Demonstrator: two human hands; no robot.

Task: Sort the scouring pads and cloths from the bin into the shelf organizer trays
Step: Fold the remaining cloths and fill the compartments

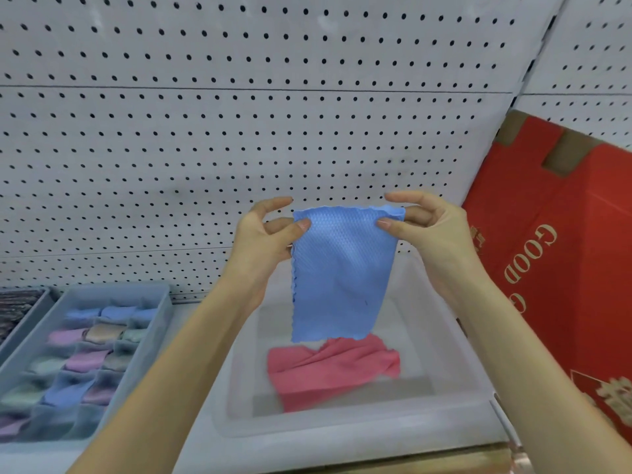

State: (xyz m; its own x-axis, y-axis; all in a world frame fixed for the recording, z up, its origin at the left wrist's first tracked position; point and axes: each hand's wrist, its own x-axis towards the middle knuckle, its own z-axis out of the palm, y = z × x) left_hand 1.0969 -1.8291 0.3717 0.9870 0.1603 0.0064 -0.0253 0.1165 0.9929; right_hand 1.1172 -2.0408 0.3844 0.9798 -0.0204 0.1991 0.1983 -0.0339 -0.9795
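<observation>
1. Blue cloth (338,275) hangs flat above the bin (455,340), top corners pinched: left hand (270,230) on the left corner, right hand (424,227) on the right, thumbs in front.
2. Pink cloth (328,371) is left in the bin.
3. Step, judged: fold before stowing. Bring the corners together evenly, halve again to cell width.
4. Tray (160,323) at left: cells mostly filled; pick a free one.
</observation>
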